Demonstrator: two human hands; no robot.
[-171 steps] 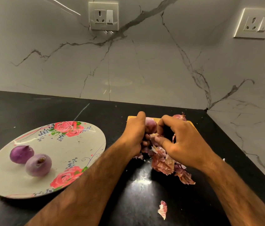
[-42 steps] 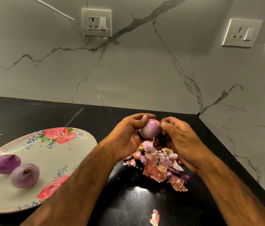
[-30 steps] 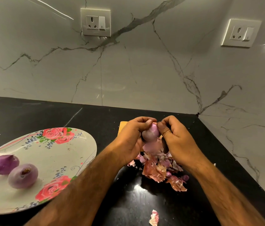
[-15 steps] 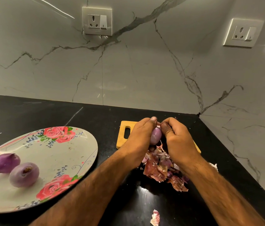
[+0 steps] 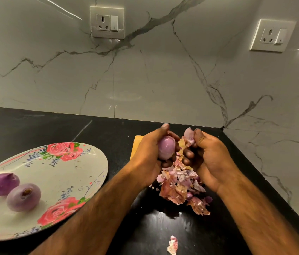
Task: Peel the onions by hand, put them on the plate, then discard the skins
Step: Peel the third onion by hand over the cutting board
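Onion (image 5: 166, 150) looks peeled, gripped in my left fingers (image 5: 160, 132); right fingers (image 5: 199, 135) pinch torn skin (image 5: 189, 135); next, onto the plate (image 5: 62, 173), lower left.

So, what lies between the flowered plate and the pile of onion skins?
In the head view, only bare black counter, crossed by the person's left forearm; nothing else lies between the plate and the skins.
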